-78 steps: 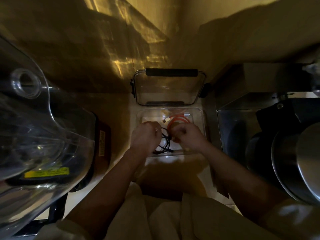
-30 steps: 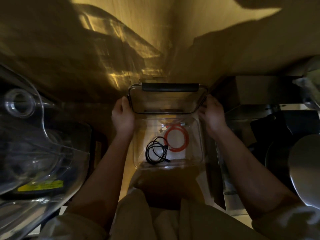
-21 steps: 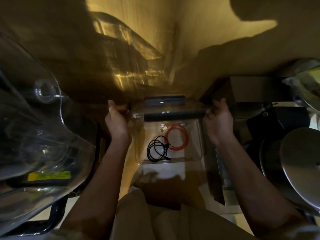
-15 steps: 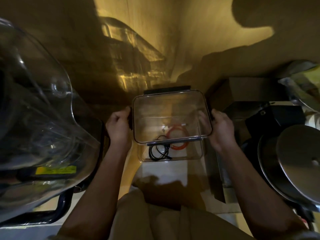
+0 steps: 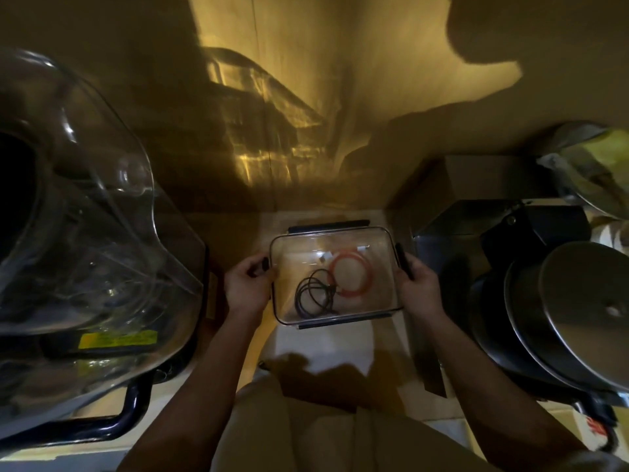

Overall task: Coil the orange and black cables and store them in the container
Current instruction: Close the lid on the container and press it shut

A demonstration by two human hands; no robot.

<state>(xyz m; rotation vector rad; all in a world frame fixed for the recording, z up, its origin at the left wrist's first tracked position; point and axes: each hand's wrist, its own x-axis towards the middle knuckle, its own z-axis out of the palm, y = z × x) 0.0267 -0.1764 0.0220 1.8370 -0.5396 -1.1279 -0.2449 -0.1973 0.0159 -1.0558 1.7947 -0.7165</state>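
Note:
A clear rectangular container (image 5: 386,301) stands on the pale counter in the middle of the view, with its transparent lid (image 5: 299,247) lying flat over it. Through the lid I see the coiled orange cable (image 5: 350,278) on the right and the coiled black cable (image 5: 315,296) on the left, touching each other. My left hand (image 5: 247,285) grips the black latch on the lid's left side. My right hand (image 5: 418,281) grips the black latch on the right side.
A large clear plastic appliance cover (image 5: 85,240) with a yellow label fills the left. Dark round pans with a metal lid (image 5: 578,318) and a metal box (image 5: 449,240) crowd the right. A wooden wall stands right behind the container.
Both hands left the cables in the container, took the upright lid by its sides, swung it down over the container and now hold the side latches.

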